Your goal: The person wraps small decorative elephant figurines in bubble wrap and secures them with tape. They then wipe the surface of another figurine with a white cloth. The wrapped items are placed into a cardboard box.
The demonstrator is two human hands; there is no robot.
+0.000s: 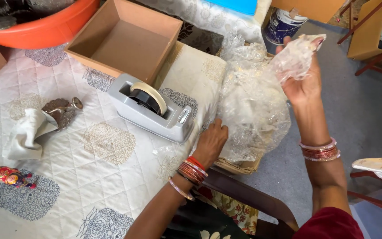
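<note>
A desk [111, 194] covered by a quilted white cloth with printed motifs fills the left and middle of the view. At its far edge an open, empty cardboard box [124, 37] is set, with an orange tub [45, 28] just beyond it to the left. Off the desk's right edge, a large mass of clear bubble wrap [250, 106] is heaped in a wicker basket [239, 166] that stands against the desk; only the basket's near rim can be seen under the wrap. A grey tape dispenser [153, 108] with a pale roll is placed near the desk's right edge, between the box and the left hand.

The left hand [211, 141] is laid on the lower left side of the wrap, fingers bent against it at the desk's edge; whether a fold is pinched cannot be told. The right hand [303, 82] is raised above the floor to the right, closed on a crumpled piece of wrap [295, 57] that is lifted clear of the heap. The hands are held well apart. Bangles are worn on both wrists.

On the left of the desk a crumpled white paper [25, 135] is seen touching a small metal ornament [63, 110]. Nearer, a small colourful figurine [10, 176] lies on its side.
</note>
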